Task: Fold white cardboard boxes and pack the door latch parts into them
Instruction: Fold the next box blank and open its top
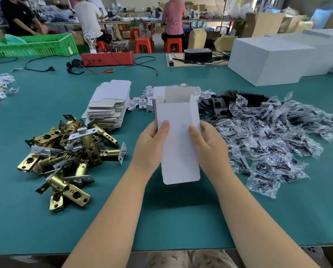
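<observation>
Right now both hands hold 1 white cardboard box (178, 140) above the counter (181, 219): the left hand (152, 144) has its thumb pressed on the front panel and its fingers wrapped behind the left edge, and the right hand (206, 144) mirrors it on the right edge. The box's long axis runs away from the person, with its open mouth at the far end, side flaps standing up, and a rounded flap hanging loose at the near end (that near end looks not yet closed, so I judge the folding step unfinished). What the coming move turns on is where the latches lie: the pile of brass door latch parts (69, 155) sits to the left of the box, near the left hand and well apart from the right, so the left hand is the likelier one to fetch a part while the right keeps the box. Beyond the left hand lies a stack of flat box blanks (108, 105); small white folded inserts (142, 101) lie behind the box; clear screw bags (268, 138) and black plates (239, 97) spread to the right. Nothing stands between the box and the latch pile.
</observation>
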Demonstrator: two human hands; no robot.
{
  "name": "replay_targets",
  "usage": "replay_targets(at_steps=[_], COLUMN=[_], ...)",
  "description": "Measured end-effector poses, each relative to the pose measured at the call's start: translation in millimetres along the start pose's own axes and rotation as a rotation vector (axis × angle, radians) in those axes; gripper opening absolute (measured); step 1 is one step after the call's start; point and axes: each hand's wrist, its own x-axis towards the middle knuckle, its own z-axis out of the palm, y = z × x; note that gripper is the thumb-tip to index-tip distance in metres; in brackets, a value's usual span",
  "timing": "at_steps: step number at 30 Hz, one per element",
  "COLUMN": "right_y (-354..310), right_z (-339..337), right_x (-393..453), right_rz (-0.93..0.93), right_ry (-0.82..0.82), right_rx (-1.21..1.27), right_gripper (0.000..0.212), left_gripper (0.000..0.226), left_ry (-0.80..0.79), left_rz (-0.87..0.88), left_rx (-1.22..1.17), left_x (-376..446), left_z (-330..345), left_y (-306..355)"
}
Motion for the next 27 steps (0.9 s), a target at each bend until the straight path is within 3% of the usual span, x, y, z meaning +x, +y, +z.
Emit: replay_targets(at_steps=[2, 5, 10, 13, 17, 20, 27], right_y=[-3.4, -8.0, -8.4, -9.1, -7.4, -10.8, -10.9], right_z=[-4.2, -6.5, -3.8, -4.9, -7.1, -8.4, -9.9], right_x=[1.9, -0.6, -4.5, -2.1, -0.6, -0.3, 1.8], right_rz=[-0.031, -0.087, -0.005, -0.026, -0.021, 0.016, 0.037], right_ry=[-0.017, -0.120, -0.148, -0.117, -0.143, -0.191, -0.200], right_rx=[0.033, 0.055, 0.199, 0.261, 0.337, 0.468, 0.634], right_gripper=[0.023, 0.035, 0.049, 0.033, 0.059, 0.070, 0.046], left_gripper=[0.049, 0.065, 0.058, 0.051, 0.051, 0.046, 0.037], left_ry=[-0.028, -0.014, -0.044, -0.051, -0.105, -0.097, -0.125], left_rz=[0.048, 0.054, 0.067, 0.110, 0.120, 0.106, 0.110], left_rx=[-0.036, -0.027, -0.036, -0.008, 0.037, -0.056, -0.062], left_x=[0.3, 3.3, 2.6, 1.3, -1.6, -2.4, -3.6], left_z=[0.5, -0.7, 0.7, 2.9, 4.8, 4.1, 2.6], left_y=[-0.5, -1.0, -4.2, -3.9, -2.2, 2.0, 5.5])
